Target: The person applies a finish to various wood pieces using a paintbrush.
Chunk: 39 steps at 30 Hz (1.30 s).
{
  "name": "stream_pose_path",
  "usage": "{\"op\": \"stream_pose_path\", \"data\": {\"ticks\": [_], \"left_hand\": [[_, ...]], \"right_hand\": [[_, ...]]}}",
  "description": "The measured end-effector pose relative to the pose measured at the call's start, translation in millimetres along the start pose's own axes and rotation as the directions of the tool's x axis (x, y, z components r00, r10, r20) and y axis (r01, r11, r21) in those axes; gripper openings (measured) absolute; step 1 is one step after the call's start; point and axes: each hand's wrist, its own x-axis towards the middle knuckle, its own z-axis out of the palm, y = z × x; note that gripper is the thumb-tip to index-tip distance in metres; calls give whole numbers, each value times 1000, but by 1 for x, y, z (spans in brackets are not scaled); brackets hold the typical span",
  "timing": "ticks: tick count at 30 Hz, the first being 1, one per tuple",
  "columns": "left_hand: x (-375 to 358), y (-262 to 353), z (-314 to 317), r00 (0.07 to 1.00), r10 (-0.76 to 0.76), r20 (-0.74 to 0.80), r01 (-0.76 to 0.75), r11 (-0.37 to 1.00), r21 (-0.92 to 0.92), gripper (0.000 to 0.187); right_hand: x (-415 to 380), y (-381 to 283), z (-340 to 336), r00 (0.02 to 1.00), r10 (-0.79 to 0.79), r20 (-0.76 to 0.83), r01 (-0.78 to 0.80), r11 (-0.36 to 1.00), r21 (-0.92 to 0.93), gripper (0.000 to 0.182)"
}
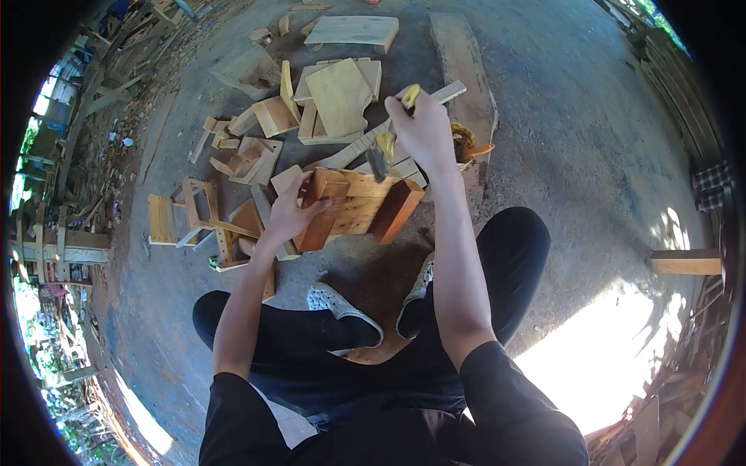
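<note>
A small wooden piece (357,203) with reddish-brown side boards and a lighter middle stands on the ground in front of my shoes. My left hand (291,210) grips its left side board, thumb on the near face and fingers over the top. Above its upper edge, my right hand (420,128) is closed round the yellow handle of a brush (380,159). The dark bristles point down, at or just over the top edge; whether they touch is unclear. Right of the brush is a container (464,138) with a yellowish rim, and something orange sticks out of it.
Pale boards (338,97) lie stacked beyond the piece, with a thick plank (353,31) farther off. Several small wooden frames (194,206) are at the left. A long board (462,62) lies at the back right. A wooden beam end (684,262) juts in at the right edge.
</note>
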Motion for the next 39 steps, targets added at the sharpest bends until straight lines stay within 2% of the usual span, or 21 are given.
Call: {"op": "stream_pose_path", "data": {"ticks": [1,2,5,6,8,9,11,12,14,16,18,19,21,24,26,28,32,35,37,38,39], "left_hand": [[-1,14,-1,1000,7,-14,-6,997,71,77],[-2,28,-4,999,16,-28,-12,990,143,77],[-14,67,-18,974,192,-119,-157,955,251,75],[-19,81,-26,974,193,-118,-159,954,254,75],[-27,106,-40,931,335,-144,-275,905,325,75],[-29,113,-43,931,335,-144,-276,905,324,75],[-32,121,-47,802,580,-147,-439,737,514,73],[-31,119,-45,802,579,-149,-437,738,515,73],[-28,105,-34,759,651,-8,-525,620,583,73],[-33,79,-9,781,624,34,-520,618,589,78],[-43,52,22,719,666,198,-548,369,750,69],[-48,33,35,720,667,191,-546,374,750,69],[-62,-6,55,577,696,426,-687,131,715,55],[-79,-27,66,593,645,482,-716,148,682,48],[-82,-36,73,594,652,471,-702,136,699,53],[-87,-54,84,554,628,547,-745,82,662,53],[-93,-73,100,524,670,527,-725,26,688,56],[-93,-57,91,537,659,527,-708,13,706,57],[-86,-37,77,601,676,426,-612,47,790,66],[-80,-26,67,606,674,422,-606,47,794,66],[-72,-14,55,677,681,279,-542,205,815,72]], "right_hand": [[1,-5,-8,994,107,8,-107,991,82,28],[1,-9,-15,994,113,4,-113,990,80,28],[4,-9,-22,981,49,-187,-31,995,98,26],[5,-11,-23,981,50,-189,-31,994,101,26],[6,-17,-27,959,143,-243,-61,946,317,25],[7,-17,-27,952,141,-271,-40,937,347,24],[7,-14,-25,942,137,-306,-29,942,334,24],[8,-12,-24,931,132,-341,-17,947,321,24],[7,-7,-21,922,120,-368,-28,969,245,25],[6,-9,-21,912,104,-396,-40,985,166,25],[4,-14,-24,904,138,-405,-73,983,171,25],[6,-12,-24,906,131,-402,-69,984,166,25],[9,-5,-22,898,186,-398,-100,969,227,26],[9,-1,-20,900,190,-393,-118,973,199,28],[9,2,-15,906,220,-362,-165,970,177,30],[8,6,-8,922,172,-348,-159,985,65,29],[3,4,-5,948,164,-274,-161,986,35,28],[6,3,-6,949,142,-281,-105,984,141,27],[7,-11,-15,937,160,-312,-44,936,348,26],[7,-19,-19,939,157,-307,-41,935,352,26],[6,-27,-23,927,148,-344,-5,923,384,25]]}}
